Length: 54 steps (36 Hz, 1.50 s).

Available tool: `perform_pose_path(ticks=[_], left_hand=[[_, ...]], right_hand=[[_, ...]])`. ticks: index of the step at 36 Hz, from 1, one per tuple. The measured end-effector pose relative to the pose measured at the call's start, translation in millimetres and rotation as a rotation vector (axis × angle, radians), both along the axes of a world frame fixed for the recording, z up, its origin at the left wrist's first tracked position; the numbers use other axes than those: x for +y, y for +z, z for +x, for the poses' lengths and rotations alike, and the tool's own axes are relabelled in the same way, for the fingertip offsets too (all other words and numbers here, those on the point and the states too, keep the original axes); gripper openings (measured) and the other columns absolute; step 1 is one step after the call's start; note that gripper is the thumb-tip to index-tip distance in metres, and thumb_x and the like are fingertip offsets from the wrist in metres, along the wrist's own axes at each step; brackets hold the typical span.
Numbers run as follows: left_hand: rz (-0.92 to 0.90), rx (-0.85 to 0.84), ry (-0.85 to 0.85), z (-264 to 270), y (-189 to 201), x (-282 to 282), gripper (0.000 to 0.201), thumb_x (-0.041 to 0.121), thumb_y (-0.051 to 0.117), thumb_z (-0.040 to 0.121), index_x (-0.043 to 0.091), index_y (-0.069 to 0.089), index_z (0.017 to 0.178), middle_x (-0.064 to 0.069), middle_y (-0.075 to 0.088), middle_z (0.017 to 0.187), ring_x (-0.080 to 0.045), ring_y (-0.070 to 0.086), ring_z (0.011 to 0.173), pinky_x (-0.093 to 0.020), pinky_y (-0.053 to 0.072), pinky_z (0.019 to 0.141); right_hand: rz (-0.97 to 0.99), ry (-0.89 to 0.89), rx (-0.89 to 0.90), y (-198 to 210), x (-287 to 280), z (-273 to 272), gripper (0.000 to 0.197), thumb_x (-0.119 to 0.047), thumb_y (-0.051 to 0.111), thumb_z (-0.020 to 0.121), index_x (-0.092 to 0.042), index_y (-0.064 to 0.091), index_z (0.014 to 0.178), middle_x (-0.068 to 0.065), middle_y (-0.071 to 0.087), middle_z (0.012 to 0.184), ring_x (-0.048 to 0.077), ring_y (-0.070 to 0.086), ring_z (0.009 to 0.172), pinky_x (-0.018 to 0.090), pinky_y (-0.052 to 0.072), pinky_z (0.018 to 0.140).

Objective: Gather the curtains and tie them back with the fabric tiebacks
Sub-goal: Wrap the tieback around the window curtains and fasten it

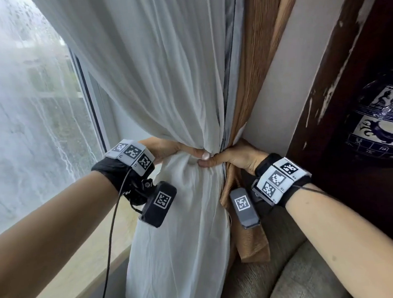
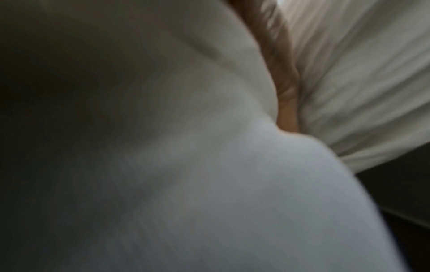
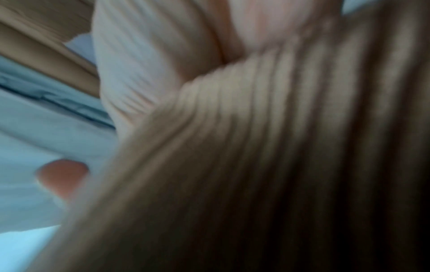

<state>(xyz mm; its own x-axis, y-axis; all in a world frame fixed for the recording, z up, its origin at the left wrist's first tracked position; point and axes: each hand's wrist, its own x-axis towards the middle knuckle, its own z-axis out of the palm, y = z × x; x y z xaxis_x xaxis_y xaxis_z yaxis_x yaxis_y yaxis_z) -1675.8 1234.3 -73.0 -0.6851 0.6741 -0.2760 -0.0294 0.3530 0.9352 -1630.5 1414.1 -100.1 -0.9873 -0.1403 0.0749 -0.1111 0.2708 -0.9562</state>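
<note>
A white sheer curtain (image 1: 163, 81) and a tan ribbed curtain (image 1: 258, 53) with a grey lining hang bunched together beside the window. My left hand (image 1: 175, 150) wraps round the gathered bundle from the left, its thumb across the front. From the right, my right hand (image 1: 235, 156) grips the same waist, thumb touching the left thumb. White cloth (image 2: 232, 184) fills the blurred left wrist view, with a strip of my fingers (image 2: 287, 103) pressed into it. Tan cloth (image 3: 279, 147) fills the right wrist view. I cannot make out any tieback.
Rain-streaked window glass (image 1: 27, 113) is on the left, with a pale wooden sill (image 1: 83, 271) below it. A white wall and a dark wooden cabinet (image 1: 348, 93) holding a blue-and-white vase (image 1: 382, 114) stand at the right. A grey sofa cushion (image 1: 302, 276) lies below.
</note>
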Motion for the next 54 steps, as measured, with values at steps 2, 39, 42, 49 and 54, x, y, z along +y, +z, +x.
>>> perform_pose_path(ticks=[2,39,42,49,54], left_hand=[[-0.067,-0.054,-0.018,0,-1,-3,0.018,0.016,0.072,0.08,0.011,0.066,0.095,0.007,0.074,0.069,0.001,0.069,0.06,-0.011,0.052,0.053],[0.287,-0.049,0.239,-25,-20,-9,0.1,0.025,0.098,0.037,0.001,0.059,0.126,-0.022,0.065,0.12,-0.039,0.064,0.109,-0.058,0.046,0.099],[0.286,-0.048,0.269,-21,-16,-9,0.108,0.024,0.099,0.03,0.0,0.057,0.127,-0.021,0.068,0.113,-0.037,0.068,0.099,-0.055,0.051,0.093],[0.263,-0.041,0.286,-22,-17,-9,0.102,0.019,0.097,0.035,-0.005,0.056,0.126,-0.026,0.064,0.119,-0.041,0.066,0.102,-0.057,0.05,0.093],[0.271,-0.035,0.312,-27,-20,-8,0.111,0.025,0.099,0.025,-0.003,0.058,0.124,-0.025,0.066,0.117,-0.042,0.067,0.102,-0.061,0.049,0.093]], right_hand=[[0.014,0.03,-0.018,1,-2,0,0.047,0.001,0.08,0.068,-0.025,0.063,0.102,-0.016,0.067,0.102,-0.015,0.063,0.087,0.001,0.045,0.076],[0.05,-0.427,0.071,-22,9,38,0.049,-0.026,0.09,0.06,-0.009,0.048,0.078,0.0,0.051,0.073,-0.006,0.056,0.057,0.011,0.042,0.058],[0.045,-0.409,0.048,-25,10,43,0.047,-0.024,0.089,0.059,-0.017,0.042,0.059,0.01,0.065,0.077,0.0,0.064,0.066,0.019,0.049,0.063],[0.156,-0.265,-0.033,-21,8,54,0.031,-0.018,0.089,0.058,-0.012,0.065,0.077,0.01,0.063,0.078,0.014,0.059,0.07,0.027,0.056,0.069],[0.121,-0.128,-0.155,-10,9,61,0.013,0.004,0.07,0.08,-0.005,0.068,0.09,0.013,0.067,0.082,0.018,0.065,0.07,0.024,0.057,0.067]])
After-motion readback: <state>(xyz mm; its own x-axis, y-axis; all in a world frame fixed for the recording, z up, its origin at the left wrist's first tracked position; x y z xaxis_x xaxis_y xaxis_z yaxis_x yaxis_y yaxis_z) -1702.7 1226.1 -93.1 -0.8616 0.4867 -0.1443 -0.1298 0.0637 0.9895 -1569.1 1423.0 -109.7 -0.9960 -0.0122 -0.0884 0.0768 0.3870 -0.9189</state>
